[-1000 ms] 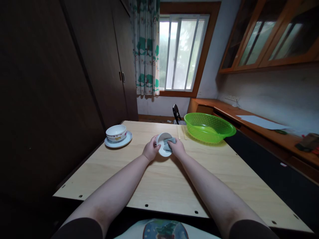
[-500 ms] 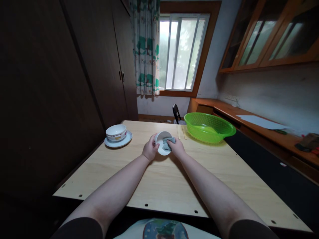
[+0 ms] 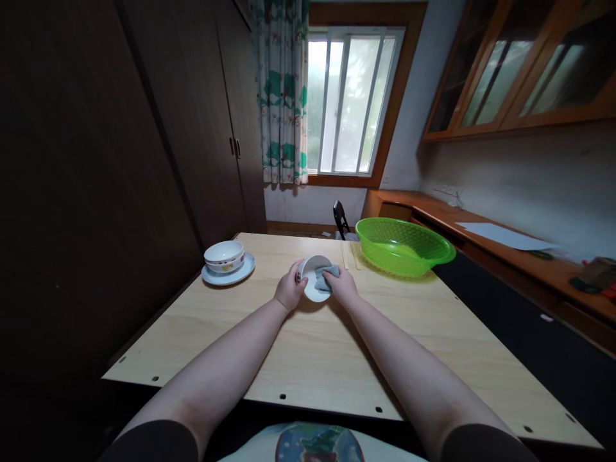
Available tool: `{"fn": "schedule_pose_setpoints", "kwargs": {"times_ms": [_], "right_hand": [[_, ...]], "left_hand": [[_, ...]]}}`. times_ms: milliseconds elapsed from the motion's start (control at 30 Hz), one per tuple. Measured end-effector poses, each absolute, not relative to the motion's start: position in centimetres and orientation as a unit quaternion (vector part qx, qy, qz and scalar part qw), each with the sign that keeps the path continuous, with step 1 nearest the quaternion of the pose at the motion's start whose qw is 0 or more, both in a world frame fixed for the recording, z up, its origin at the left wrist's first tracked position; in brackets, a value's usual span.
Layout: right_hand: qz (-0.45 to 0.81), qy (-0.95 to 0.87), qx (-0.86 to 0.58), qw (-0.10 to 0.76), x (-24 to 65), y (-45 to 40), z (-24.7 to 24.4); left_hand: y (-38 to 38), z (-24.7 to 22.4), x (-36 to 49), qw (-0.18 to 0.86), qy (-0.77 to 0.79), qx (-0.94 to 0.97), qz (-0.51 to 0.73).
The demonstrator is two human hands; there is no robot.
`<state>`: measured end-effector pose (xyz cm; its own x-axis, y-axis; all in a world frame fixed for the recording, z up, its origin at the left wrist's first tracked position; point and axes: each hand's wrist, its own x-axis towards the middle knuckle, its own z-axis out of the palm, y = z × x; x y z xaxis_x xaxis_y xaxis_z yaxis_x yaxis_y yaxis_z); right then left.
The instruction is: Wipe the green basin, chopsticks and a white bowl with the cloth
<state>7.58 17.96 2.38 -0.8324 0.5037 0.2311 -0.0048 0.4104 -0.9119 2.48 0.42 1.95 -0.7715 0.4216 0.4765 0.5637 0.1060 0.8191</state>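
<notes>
Tilted toward me over the middle of the table, a white bowl (image 3: 310, 290) is gripped at its left rim by my left hand (image 3: 289, 289), thumb inside and fingers behind. My right hand (image 3: 344, 284) pinches a grey-green cloth (image 3: 325, 280) against the inside of the bowl at its right side. Part of the cloth lies hidden under my fingers. On the left of the table, two stacked white bowls (image 3: 224, 255) with a coloured pattern stand on a plate (image 3: 212, 276).
A large green plastic basket (image 3: 407, 260) stands at the back right of the wooden table (image 3: 332, 359). Beside it lie thin chopsticks (image 3: 345, 255). Behind the table is a dark folding chair (image 3: 341, 217). A dark wardrobe (image 3: 192, 128) borders the left side.
The bowl has tipped or shifted very slightly downward between my hands. My hands keep nearly the same place, and the other dishes and the basket have not moved.
</notes>
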Motion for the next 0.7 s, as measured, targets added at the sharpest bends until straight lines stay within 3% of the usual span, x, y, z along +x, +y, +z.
{"fn": "schedule_pose_setpoints", "kwargs": {"times_ms": [700], "right_hand": [[0.511,-0.809,-0.16,0.241,7.44,18.05,2.23]], "left_hand": [[0.45,1.78,2.38,0.065,-0.742,-0.331,-0.579]]}}
